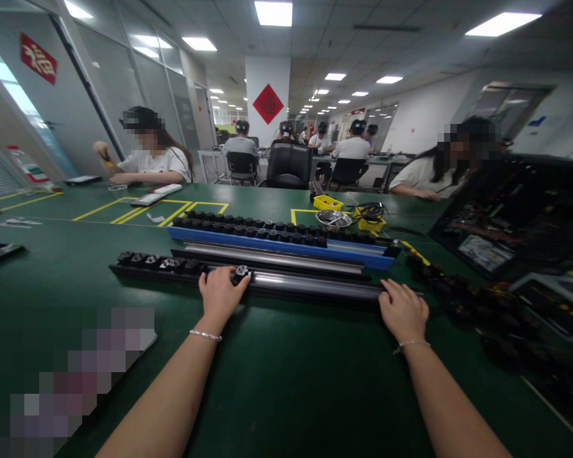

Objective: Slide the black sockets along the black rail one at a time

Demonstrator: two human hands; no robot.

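A long black rail (315, 284) lies across the green table, with several small black parts (153, 259) in a row at its left end. My left hand (221, 289) is at the rail's middle, its fingers closed on a small black part (242, 271) with a silvery top. At the rail's right end is my right hand (403, 306), fingertips on the rail's end and fingers close together. Behind lie a second rail (277, 257) without such parts and a blue rail (286, 238) with rows of similar black parts.
Loose black parts (463, 299) spread along the right, near an open black case (496, 216). Farther back are a metal bowl (333, 219) and yellow trays (327, 202). A pixelated object (81, 381) lies front left. Two people sit across the table.
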